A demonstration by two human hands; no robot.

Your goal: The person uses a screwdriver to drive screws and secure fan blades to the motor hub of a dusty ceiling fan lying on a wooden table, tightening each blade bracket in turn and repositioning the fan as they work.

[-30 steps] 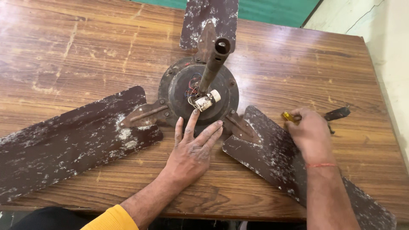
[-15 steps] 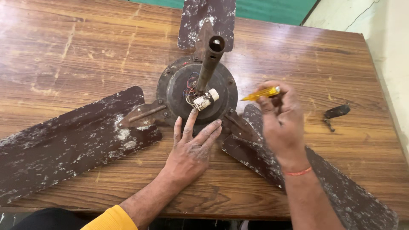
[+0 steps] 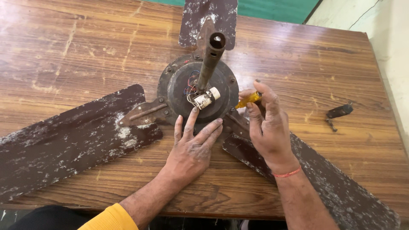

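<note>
Where the head view looks down on the wooden bench (image 3: 85, 55), an old brown ceiling fan (image 3: 198, 87) lies near the middle with its motor hub up, one blade reaching to the far edge, one toward the near left corner, one toward the near right corner. The left hand (image 3: 191, 147) lies flat, fingers (image 3: 190, 121) spread and gripping nothing, tips touching the near rim of the hub just below a small white capacitor (image 3: 205, 98) with coloured wires. The right hand (image 3: 266, 125) is closed around a yellow-handled screwdriver (image 3: 248, 100), pinched between thumb and forefinger just beside the hub's right rim. The screwdriver's long axis runs roughly left to right, tilted a little toward the near edge at its left end, which points at the hub; the right hand is the nearer one to that rim. The rusty down rod (image 3: 208, 59) rises from the hub's middle, leaning toward the far edge. A small dark metal part (image 3: 338, 112) lies apart near the right edge
</note>
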